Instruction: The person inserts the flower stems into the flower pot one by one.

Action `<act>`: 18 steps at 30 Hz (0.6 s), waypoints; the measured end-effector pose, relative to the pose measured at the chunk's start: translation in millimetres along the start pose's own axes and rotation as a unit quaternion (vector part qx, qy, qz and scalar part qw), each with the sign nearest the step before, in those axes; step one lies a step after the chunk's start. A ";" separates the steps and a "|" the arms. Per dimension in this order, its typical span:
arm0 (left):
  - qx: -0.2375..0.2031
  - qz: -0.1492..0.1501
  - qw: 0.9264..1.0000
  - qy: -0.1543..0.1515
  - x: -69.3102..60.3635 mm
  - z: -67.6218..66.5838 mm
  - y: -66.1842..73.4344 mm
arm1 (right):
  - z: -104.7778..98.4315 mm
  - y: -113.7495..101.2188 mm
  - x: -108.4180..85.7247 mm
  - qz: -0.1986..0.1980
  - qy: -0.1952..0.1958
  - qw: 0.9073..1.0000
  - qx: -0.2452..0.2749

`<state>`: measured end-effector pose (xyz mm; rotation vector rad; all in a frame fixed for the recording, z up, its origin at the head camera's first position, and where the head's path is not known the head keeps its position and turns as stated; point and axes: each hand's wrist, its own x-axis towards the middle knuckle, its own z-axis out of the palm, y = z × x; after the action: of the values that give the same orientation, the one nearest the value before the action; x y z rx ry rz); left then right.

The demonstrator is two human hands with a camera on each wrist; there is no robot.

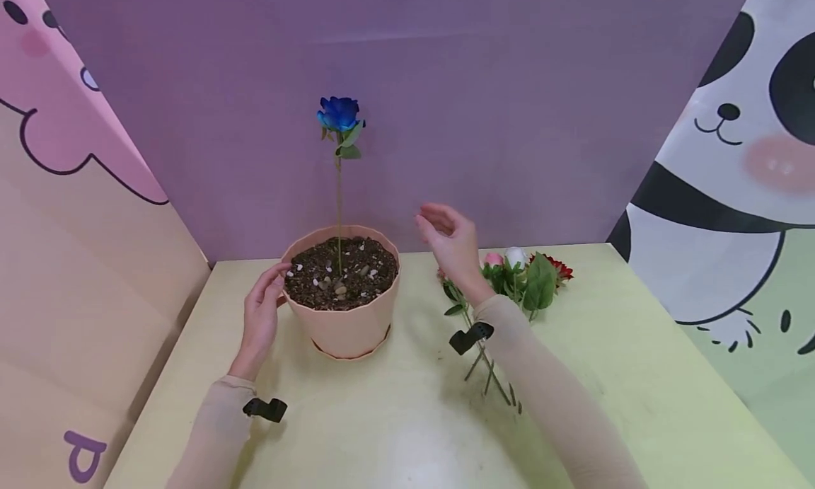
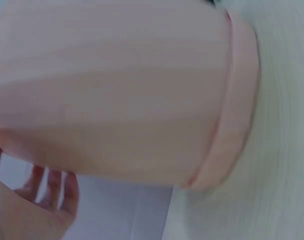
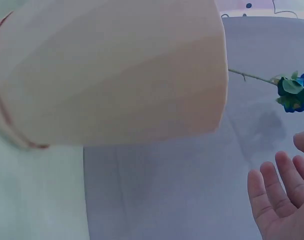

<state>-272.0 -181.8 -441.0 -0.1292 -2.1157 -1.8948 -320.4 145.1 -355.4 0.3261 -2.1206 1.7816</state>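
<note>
A blue rose [image 1: 339, 114] stands upright in the soil [image 1: 312, 291] of a peach pot [image 1: 347, 330], which sits on a saucer. My left hand [image 1: 259, 319] rests at the pot's left rim, fingers along its side; the left wrist view has the hand [image 2: 42, 205] beside the pot wall [image 2: 122, 100]. Raised to the right of the pot, my right hand [image 1: 453, 248] has its fingers loosely bent and holds nothing. In the right wrist view, this hand [image 3: 287, 195] is apart from the pot [image 3: 117, 75], below the rose [image 3: 294, 93].
Behind my right forearm several flowers lie on the table [image 1: 395, 432]: a pink one [image 1: 493, 259], a white one [image 1: 516, 256] and a red one [image 1: 560, 268], their stems pointing toward me. A purple backdrop [image 1: 509, 121] stands behind, with printed panels at both sides.
</note>
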 end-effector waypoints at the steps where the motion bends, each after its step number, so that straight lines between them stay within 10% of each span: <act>1: 0.000 -0.006 1.000 -0.002 -1.9 0.1 -0.6 | -5.3 2.7 -3.7 0.004 0.001 1.000 -0.005; 18: 0.016 0.018 1.000 -0.010 -7.3 1.6 0.7 | -92.7 57.0 -38.8 0.083 -0.016 0.991 -0.101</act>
<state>-265.1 -179.2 -442.5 -0.1799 -2.1420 -1.8449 -296.5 244.6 -408.9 0.1292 -2.3894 1.6369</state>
